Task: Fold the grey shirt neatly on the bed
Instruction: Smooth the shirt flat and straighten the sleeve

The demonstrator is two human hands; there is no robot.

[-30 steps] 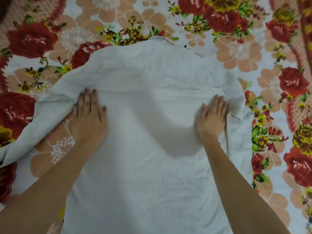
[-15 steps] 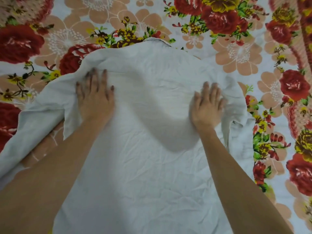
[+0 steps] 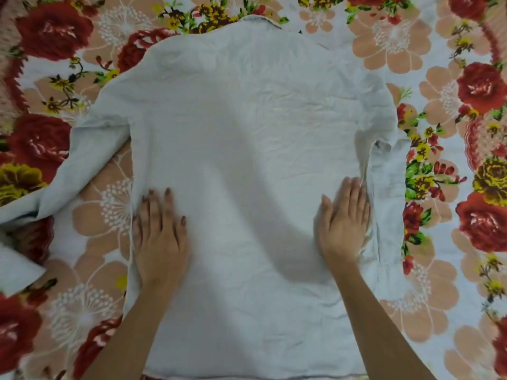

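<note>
The grey shirt [image 3: 247,160] lies spread flat on the floral bedsheet [image 3: 439,78], collar at the far end.
The left hand [image 3: 160,229] and right hand [image 3: 344,220] press flat near its side edges, fingers straight, gripping nothing. The left sleeve [image 3: 82,160] trails across the sheet; the right sleeve [image 3: 389,187] lies bunched beside the right hand. Half a second earlier both hands lay higher, at the shoulders.
</note>
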